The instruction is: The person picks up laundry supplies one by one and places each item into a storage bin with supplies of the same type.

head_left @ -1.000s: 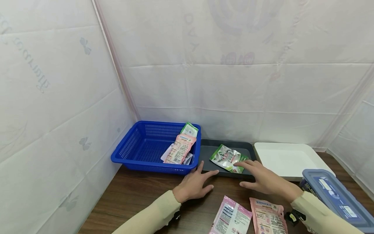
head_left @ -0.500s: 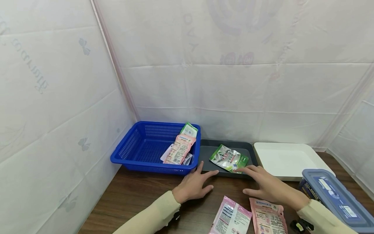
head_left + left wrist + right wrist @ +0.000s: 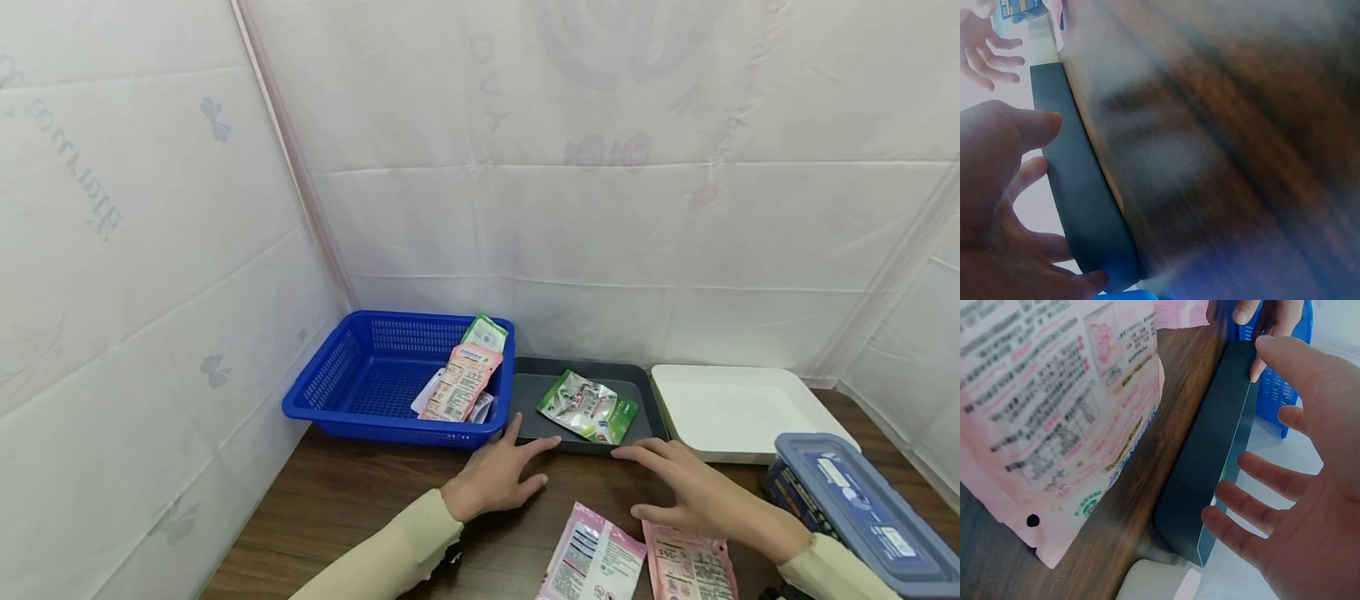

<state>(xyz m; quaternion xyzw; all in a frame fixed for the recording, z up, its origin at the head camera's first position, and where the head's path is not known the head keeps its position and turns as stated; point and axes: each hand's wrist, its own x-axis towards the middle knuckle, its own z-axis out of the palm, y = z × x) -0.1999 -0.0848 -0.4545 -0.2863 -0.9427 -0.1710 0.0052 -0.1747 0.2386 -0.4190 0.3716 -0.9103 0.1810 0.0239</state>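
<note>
A dark grey tray (image 3: 528, 385) stands between the basket and the white tray, with a silver and green pouch (image 3: 587, 407) lying in it. My left hand (image 3: 497, 473) has its fingers spread at the tray's front left corner, the fingertips against its rim. Near the front right of the same tray, my right hand (image 3: 693, 492) hovers with fingers extended, holding nothing. Partly under it on the table lies a pink pouch (image 3: 1060, 412), its top covered by the hand in the head view. Left of that pouch is a pink and white packet (image 3: 596, 557).
A blue basket (image 3: 322, 413) at the left holds several packets. To the right are a white tray (image 3: 742, 408) and a lidded box with a blue lid (image 3: 862, 508). White sheets (image 3: 600, 208) wall off the back and sides of the wooden table (image 3: 337, 500).
My right hand has drawn back from the silver and green pouch, toward me and to the right. It now overlaps the pink pouch. The left hand has stayed put.
</note>
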